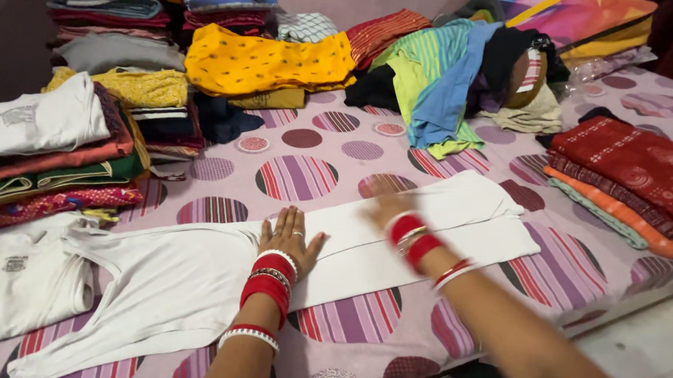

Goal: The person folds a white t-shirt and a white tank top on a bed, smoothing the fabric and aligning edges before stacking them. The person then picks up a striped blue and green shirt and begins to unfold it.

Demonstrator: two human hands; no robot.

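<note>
- bed sheet [306, 175] with striped purple and pink circles covers the whole work surface — clothes all round it.
- your left hand [288, 240] lies flat, fingers spread, palm down on the white garment [191, 281]. nothing gripped, just pressing it to the sheet about mid-length.
- your right hand [388, 208] is motion-blurred over the narrower folded end of the same garment. looks open and flat on the cloth, but with the blur i can't tell whether it pinches any fabric.
- white garment runs long across the bed, from near your left side up toward the right. wide end near you at left, narrow folded strip at the far right end.
- step in hand, as i read it: smoothing the lengthwise fold flat, left hand anchoring.
- next move likely needs the left hand pinned while the right end comes over — edges lined up, or the fold skews.
- second white garment [11, 286] lies loose at far left, touching the first one's wide end.
- folded stack [43, 155] sits behind it at left, red and orange folded cloths [633, 184] at right, unfolded heap [444, 79] at the back.
</note>
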